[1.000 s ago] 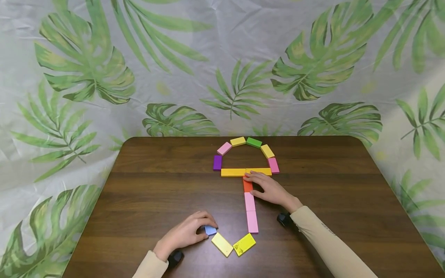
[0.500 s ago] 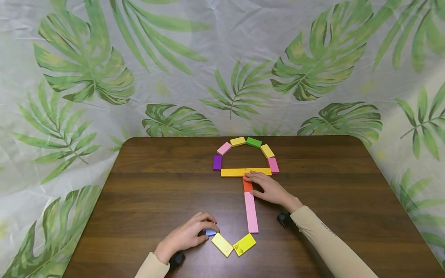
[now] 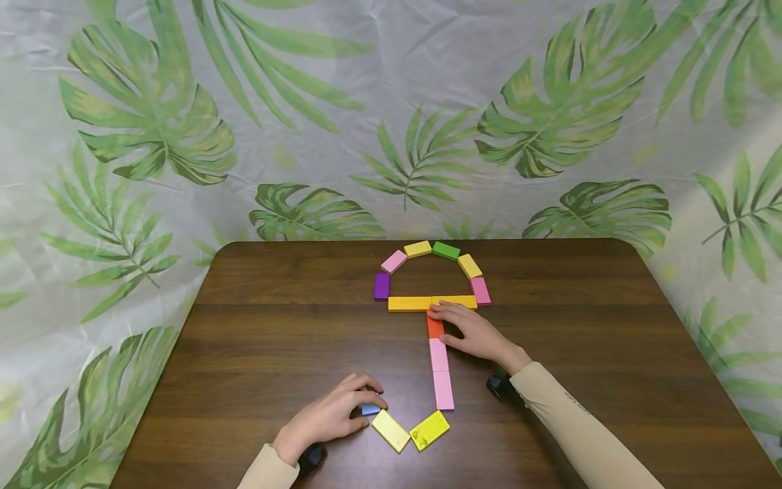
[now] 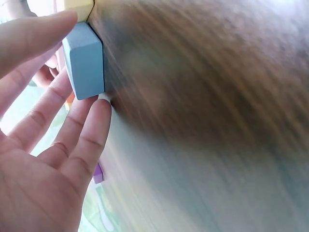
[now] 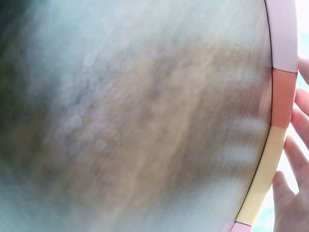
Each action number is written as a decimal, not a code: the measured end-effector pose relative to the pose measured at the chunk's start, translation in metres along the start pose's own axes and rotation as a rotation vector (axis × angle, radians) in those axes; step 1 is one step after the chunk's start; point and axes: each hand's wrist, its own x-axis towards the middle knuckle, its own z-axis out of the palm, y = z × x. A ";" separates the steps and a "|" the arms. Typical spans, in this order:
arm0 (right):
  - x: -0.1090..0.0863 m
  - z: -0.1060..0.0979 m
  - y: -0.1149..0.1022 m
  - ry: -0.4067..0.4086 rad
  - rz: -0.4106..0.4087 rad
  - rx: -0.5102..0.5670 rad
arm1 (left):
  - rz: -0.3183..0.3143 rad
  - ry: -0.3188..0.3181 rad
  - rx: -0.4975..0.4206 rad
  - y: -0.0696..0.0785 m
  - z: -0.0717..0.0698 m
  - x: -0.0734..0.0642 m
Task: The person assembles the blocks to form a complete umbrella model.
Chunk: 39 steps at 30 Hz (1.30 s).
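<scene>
My left hand (image 3: 332, 411) is curled about a light-blue block (image 3: 370, 409). In the left wrist view the blue block (image 4: 86, 60) lies between the thumb and the fingers, end to end with a pale-yellow block (image 4: 79, 8). From above, the fingers partly hide it. My right hand (image 3: 476, 333) rests relaxed by the red-orange block (image 3: 435, 327), fingertips over its join with the orange blocks (image 3: 409, 304) and thumb near the pink block (image 3: 438, 354). Its fingers barely show at the right wrist view's edge, beside the red-orange block (image 5: 283, 98) and an orange block (image 5: 263, 174).
Beyond the orange bar, an arch holds purple (image 3: 381, 286), pink, yellow, green (image 3: 447, 250) and deeper-pink (image 3: 480, 291) blocks. A second pink block (image 3: 443, 390) continues the stem. Pale-yellow (image 3: 391, 430) and bright-yellow (image 3: 430, 430) blocks form a V near me on the brown table (image 3: 256, 339).
The left hand has shifted slightly: its thumb sits a little lower and its fingers cover more of the blue block. The right hand and the other blocks have stayed put.
</scene>
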 end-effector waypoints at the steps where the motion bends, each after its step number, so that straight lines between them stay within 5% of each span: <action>1: 0.000 0.000 0.000 0.000 0.001 0.000 | 0.000 0.002 -0.007 0.000 0.000 0.000; 27: 0.001 -0.002 0.001 -0.001 -0.011 -0.025 | -0.038 0.011 -0.083 -0.003 -0.005 0.002; 39: 0.004 -0.005 0.002 0.027 -0.064 -0.071 | -0.121 0.141 -0.035 -0.007 -0.022 0.003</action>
